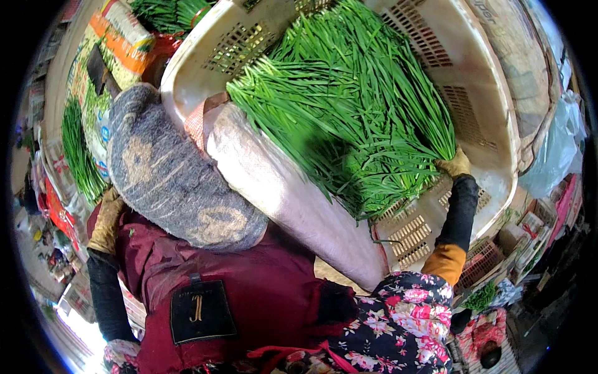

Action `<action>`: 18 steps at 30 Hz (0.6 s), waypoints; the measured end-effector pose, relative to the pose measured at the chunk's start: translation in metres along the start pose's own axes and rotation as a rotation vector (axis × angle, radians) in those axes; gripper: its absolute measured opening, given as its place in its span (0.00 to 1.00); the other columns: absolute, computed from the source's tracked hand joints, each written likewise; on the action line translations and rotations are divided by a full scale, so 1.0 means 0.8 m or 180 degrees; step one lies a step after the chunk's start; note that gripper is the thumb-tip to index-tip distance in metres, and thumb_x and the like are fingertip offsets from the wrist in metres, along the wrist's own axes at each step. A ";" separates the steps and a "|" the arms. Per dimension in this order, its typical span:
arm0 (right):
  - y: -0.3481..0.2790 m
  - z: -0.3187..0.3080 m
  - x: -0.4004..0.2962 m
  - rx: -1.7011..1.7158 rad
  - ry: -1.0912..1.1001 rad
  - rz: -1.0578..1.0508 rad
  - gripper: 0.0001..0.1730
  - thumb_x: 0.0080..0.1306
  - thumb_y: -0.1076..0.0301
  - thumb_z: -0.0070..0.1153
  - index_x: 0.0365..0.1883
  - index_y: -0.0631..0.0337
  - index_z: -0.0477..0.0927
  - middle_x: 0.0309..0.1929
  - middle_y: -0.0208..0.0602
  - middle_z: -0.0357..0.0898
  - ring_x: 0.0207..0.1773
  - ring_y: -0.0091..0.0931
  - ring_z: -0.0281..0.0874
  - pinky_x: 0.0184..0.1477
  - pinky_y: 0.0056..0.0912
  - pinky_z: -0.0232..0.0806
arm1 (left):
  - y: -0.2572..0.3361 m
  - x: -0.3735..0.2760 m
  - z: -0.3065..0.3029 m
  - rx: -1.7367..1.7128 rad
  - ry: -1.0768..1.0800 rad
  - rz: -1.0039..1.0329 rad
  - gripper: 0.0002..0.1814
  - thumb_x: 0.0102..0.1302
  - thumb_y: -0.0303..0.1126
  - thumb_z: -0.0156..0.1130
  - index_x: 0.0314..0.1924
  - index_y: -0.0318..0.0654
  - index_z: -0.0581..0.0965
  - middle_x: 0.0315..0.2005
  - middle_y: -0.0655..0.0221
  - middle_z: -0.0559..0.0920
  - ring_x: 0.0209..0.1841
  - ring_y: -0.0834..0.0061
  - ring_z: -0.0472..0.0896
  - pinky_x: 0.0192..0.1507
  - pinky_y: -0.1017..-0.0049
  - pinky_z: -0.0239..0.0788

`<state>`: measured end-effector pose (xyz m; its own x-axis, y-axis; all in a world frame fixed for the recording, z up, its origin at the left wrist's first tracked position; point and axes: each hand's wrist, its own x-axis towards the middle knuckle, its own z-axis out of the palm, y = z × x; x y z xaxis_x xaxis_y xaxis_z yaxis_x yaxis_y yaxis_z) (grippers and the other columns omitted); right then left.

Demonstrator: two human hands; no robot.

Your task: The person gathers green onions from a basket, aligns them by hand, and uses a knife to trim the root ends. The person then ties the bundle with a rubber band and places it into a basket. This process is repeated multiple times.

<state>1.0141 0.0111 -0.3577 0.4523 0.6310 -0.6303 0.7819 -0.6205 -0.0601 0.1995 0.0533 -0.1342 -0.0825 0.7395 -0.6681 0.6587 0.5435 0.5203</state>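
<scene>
My right hand (457,164), in a tan glove, is at the end of a bunch of long green leaves, likely garlic chives (355,107), that lie in a large white plastic basket (467,84). The fingers are closed about the base of the bunch at the basket's right side. My left hand (106,219), also gloved, rests at the far left beside a maroon cloth; its fingers are partly hidden. Just above it lies a smaller chive bunch (79,149). A grey fuzzy cloth pad (177,173) and a white woven sack (280,191) lie between my hands.
A dark blade (96,70) lies on leafy scraps at the upper left. Behind it is an orange and white printed sack (117,39), with tied green bunches (168,14) nearby. A pale plastic bag (556,145) and a red crate (481,264) stand at the right.
</scene>
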 end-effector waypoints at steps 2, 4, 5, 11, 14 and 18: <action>0.017 0.017 0.005 0.0380 0.0007 -0.0219 0.46 0.40 0.66 0.78 0.57 0.65 0.67 0.50 0.42 0.80 0.50 0.33 0.79 0.54 0.32 0.70 | 0.007 -0.005 0.004 0.0123 0.0043 0.0084 0.18 0.67 0.34 0.57 0.55 0.35 0.76 0.45 0.75 0.80 0.43 0.81 0.76 0.47 0.78 0.67; 0.020 0.041 -0.001 0.1168 -0.0129 -0.0271 0.44 0.42 0.68 0.77 0.56 0.68 0.67 0.49 0.45 0.80 0.49 0.34 0.79 0.53 0.35 0.71 | 0.019 -0.003 0.012 0.0075 0.0048 0.0054 0.18 0.67 0.33 0.57 0.55 0.35 0.76 0.45 0.75 0.81 0.43 0.81 0.76 0.47 0.79 0.68; 0.020 0.051 0.000 0.1564 -0.0192 -0.0294 0.43 0.43 0.68 0.77 0.55 0.70 0.67 0.48 0.46 0.80 0.48 0.34 0.79 0.53 0.36 0.72 | 0.004 0.000 0.007 -0.0137 0.0009 0.0002 0.18 0.67 0.33 0.57 0.55 0.35 0.76 0.45 0.74 0.81 0.44 0.81 0.77 0.48 0.79 0.68; 0.092 0.085 0.052 0.1123 -0.0071 -0.0116 0.42 0.41 0.58 0.78 0.50 0.71 0.71 0.45 0.49 0.81 0.47 0.37 0.80 0.51 0.37 0.71 | -0.042 0.023 -0.011 -0.0939 -0.0295 -0.0254 0.18 0.68 0.32 0.55 0.56 0.33 0.75 0.50 0.71 0.80 0.47 0.78 0.77 0.51 0.77 0.68; 0.046 0.033 0.015 0.0532 0.0100 -0.0314 0.42 0.42 0.53 0.77 0.49 0.70 0.72 0.45 0.53 0.81 0.48 0.40 0.80 0.53 0.38 0.70 | 0.005 0.005 0.006 -0.0185 -0.0180 0.0097 0.19 0.67 0.31 0.52 0.56 0.32 0.75 0.52 0.69 0.79 0.51 0.73 0.77 0.55 0.76 0.65; 0.015 0.018 -0.024 0.1296 -0.0724 -0.0313 0.41 0.48 0.56 0.74 0.53 0.71 0.70 0.50 0.50 0.79 0.51 0.38 0.78 0.57 0.33 0.68 | -0.087 0.022 -0.025 -0.0547 -0.0289 -0.0140 0.19 0.69 0.33 0.52 0.57 0.33 0.74 0.52 0.70 0.79 0.52 0.73 0.76 0.56 0.75 0.64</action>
<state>1.0087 -0.0157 -0.3577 0.2438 0.6062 -0.7570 0.5641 -0.7236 -0.3978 0.1369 0.0365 -0.1714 -0.0355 0.6789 -0.7334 0.5181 0.6401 0.5674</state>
